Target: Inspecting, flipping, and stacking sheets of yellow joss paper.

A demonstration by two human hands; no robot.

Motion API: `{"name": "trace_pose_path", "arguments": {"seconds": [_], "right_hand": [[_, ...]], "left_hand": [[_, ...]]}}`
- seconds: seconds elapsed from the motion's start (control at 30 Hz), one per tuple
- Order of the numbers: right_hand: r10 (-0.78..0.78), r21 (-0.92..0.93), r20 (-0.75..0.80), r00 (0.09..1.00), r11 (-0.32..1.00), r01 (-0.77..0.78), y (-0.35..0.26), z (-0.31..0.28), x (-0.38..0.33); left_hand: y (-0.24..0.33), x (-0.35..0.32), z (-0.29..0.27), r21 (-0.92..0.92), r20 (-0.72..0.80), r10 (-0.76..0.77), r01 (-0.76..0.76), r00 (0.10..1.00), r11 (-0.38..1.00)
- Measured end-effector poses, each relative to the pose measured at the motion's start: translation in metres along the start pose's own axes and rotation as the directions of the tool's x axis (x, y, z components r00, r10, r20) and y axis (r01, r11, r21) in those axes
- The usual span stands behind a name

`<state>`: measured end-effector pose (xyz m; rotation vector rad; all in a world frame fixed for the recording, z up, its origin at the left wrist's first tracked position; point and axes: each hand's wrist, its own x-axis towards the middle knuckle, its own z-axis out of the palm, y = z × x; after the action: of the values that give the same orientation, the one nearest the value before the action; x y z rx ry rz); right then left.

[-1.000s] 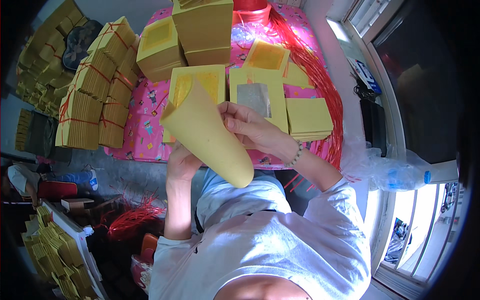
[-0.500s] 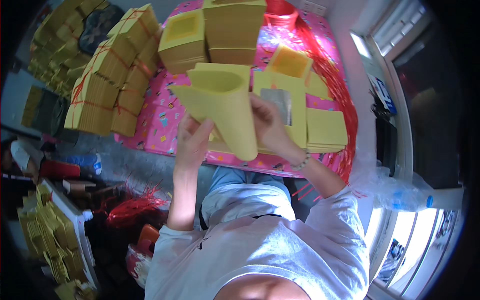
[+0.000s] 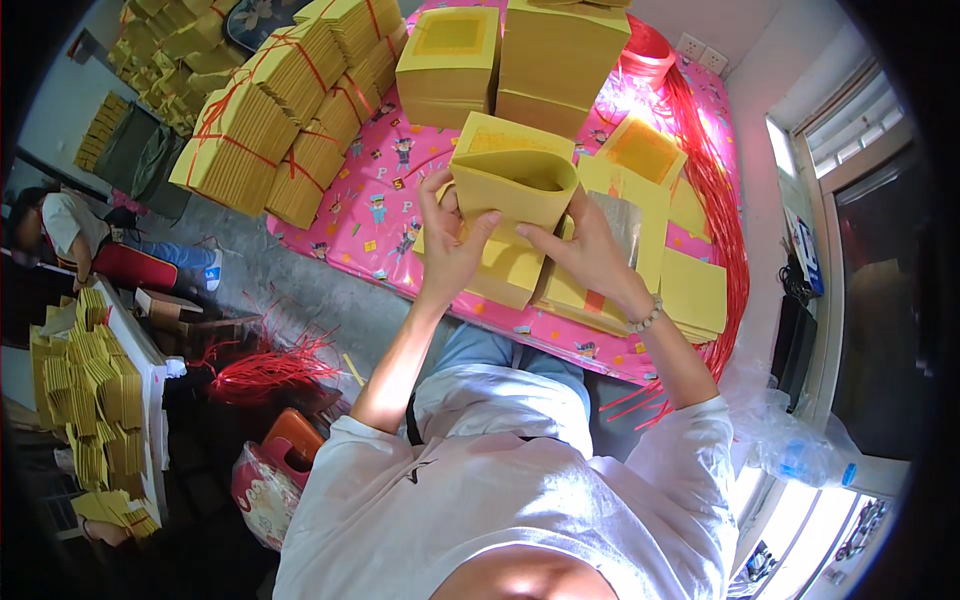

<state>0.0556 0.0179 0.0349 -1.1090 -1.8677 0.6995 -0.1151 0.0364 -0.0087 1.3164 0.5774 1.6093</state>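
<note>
A sheaf of yellow paper (image 3: 512,200) is bent over into a loop, its top gaping and an orange patch showing on the back layer. My left hand (image 3: 455,245) grips its left side, thumb across the front. On the right side, my right hand (image 3: 592,250) holds it too, with the thumb pressed near the lower front edge. Beneath it lies a stack of yellow paper (image 3: 508,272). Beside my right hand is yellow paper bearing a silver square (image 3: 622,220), and behind that a sheet with an orange square (image 3: 645,150).
Tall yellow paper stacks (image 3: 555,65) stand at the table's back; tied bundles (image 3: 235,135) line its left. Red strings (image 3: 725,240) trail down the right of the pink tablecloth (image 3: 395,180). Another person (image 3: 70,225) sits far left beside a side table (image 3: 150,400) with folded yellow papers.
The paper has gone from a slanted, cone-like curl to a more even fold. Both thumbs now lie on its front. The whole view has shifted, showing more of the room at left.
</note>
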Motion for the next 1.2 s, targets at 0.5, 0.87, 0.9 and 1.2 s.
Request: {"name": "trace_pose_path", "arguments": {"seconds": [0.5, 0.87, 0.9, 1.2], "right_hand": [[0.132, 0.227, -0.012, 0.991, 0.966, -0.126, 0.018, 0.003, 0.000], [0.305, 0.492, -0.019, 0.952, 0.832, -0.256, 0.014, -0.011, 0.019], [0.326, 0.509, -0.040, 0.945, 0.820, -0.261, 0.012, -0.010, 0.019], [0.452, 0.676, 0.024, 0.892, 0.650, -0.347, 0.008, -0.016, 0.020]], "left_hand": [[-0.009, 0.008, -0.003, 0.075, 0.096, -0.150, 0.143, 0.984, 0.987], [0.011, 0.049, 0.013, 0.098, 0.176, -0.346, 0.334, 0.922, 0.938], [0.011, 0.051, 0.015, 0.100, 0.178, -0.386, 0.374, 0.905, 0.922], [0.010, 0.057, 0.024, 0.014, 0.153, -0.619, 0.625, 0.770, 0.780]]}}
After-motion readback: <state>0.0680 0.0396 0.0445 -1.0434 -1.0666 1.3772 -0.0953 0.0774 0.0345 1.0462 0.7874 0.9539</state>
